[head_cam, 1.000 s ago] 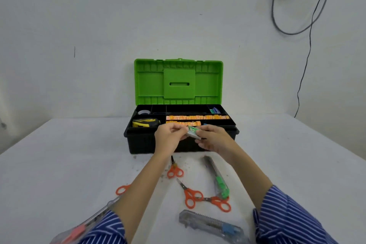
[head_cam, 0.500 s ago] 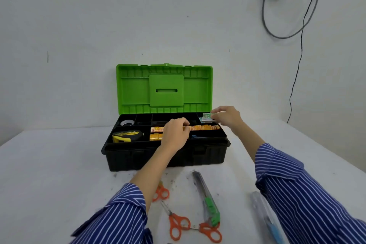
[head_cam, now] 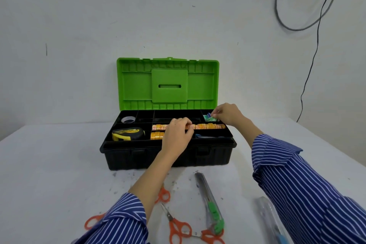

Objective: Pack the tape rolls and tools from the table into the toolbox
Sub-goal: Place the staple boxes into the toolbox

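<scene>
Two hands over the open toolbox (head_cam: 168, 156). Right hand (head_cam: 227, 114) reaching to the far-right compartment, fingertips pinching a small green packet (head_cam: 209, 118) at that compartment's edge. Left hand (head_cam: 178, 134) over the middle of the tray, fingers curled loosely, tips touching the long row of orange tape rolls (head_cam: 208, 126); whether gripping a roll or only resting on the row, cannot tell.

Toolbox black, green lid (head_cam: 168, 83) standing upright behind. Divided tray on top: pale tape roll (head_cam: 128, 119) in far-left compartment, yellow tape measure (head_cam: 127, 133) in near-left one, second shorter row of orange rolls (head_cam: 157, 135) near the first.

Still out on the table (head_cam: 49, 164), near side: green utility knife (head_cam: 210, 202) lying lengthwise, orange scissors (head_cam: 176, 226) just left of it, another orange pair (head_cam: 163, 194) partly under the left forearm, orange handle (head_cam: 93, 222) by the left sleeve, clear knife (head_cam: 271, 218) with blue slider at right, half hidden by the striped sleeve.

Table white, scuffed with dark specks in front of the box. Bare pale wall behind; grey cable coil (head_cam: 297, 6) hanging far right.
</scene>
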